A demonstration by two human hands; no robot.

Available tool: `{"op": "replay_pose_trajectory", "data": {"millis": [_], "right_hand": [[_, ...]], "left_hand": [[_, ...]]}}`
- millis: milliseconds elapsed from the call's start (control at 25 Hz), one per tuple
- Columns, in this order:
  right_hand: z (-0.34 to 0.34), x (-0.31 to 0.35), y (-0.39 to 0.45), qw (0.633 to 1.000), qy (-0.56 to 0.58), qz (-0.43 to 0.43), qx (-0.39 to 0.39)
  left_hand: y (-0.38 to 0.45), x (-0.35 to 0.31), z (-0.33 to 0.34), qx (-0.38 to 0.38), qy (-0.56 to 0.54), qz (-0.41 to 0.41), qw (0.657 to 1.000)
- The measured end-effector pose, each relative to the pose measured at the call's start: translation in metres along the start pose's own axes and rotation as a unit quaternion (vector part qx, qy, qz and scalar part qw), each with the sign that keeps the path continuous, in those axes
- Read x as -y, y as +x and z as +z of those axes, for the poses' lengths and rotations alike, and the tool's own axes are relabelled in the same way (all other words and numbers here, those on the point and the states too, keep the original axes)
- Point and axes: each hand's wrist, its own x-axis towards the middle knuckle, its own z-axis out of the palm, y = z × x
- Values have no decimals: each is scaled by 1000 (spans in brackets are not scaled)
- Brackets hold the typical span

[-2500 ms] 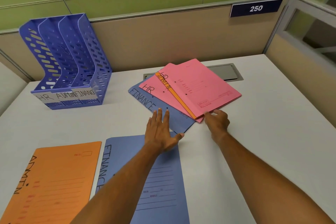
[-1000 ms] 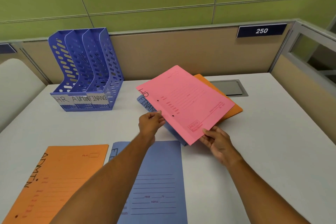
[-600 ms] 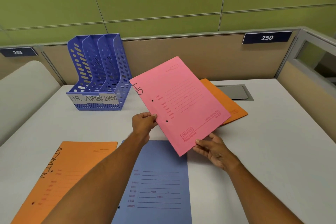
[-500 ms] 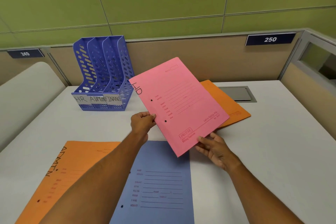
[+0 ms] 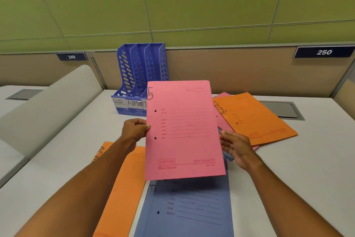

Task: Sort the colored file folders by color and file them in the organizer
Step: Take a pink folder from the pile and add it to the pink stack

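Above desk, pink folder upright.

pink folder screening organizer front, bare desk at right

Open-plan office, cubicle desk

A white desk is fenced by beige partition panels bearing numbered plates 249 and 250. A cable hatch sits far right, and a blue file organizer labelled HR and ADMIN stands by printed file folders.
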Motion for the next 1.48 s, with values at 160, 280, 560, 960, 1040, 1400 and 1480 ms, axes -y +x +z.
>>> {"op": "replay_pose_trajectory", "data": {"millis": [160, 280, 560, 960, 1040, 1400, 1480], "right_hand": [[49, -18, 2, 998, -67, -7, 10], [92, -33, -2, 996, -90, -3, 3], [203, -80, -22, 988, -151, 22, 0], [353, -161, -37, 973, -208, 92, 19], [376, -177, -38, 969, -220, 109, 16], [446, -226, -48, 953, -257, 157, 11], [455, -229, -49, 951, -261, 164, 8]], "left_hand": [[6, 16, -49, 16, 8, -8, 1000], [16, 31, -95, 30, 12, -16, 999], [39, 73, -217, 58, 36, -60, 996], [64, 141, -371, -20, 53, -124, 991], [65, 149, -392, -39, 71, -128, 988], [71, 181, -438, -146, 145, -176, 963], [74, 183, -440, -152, 157, -178, 960]]}}
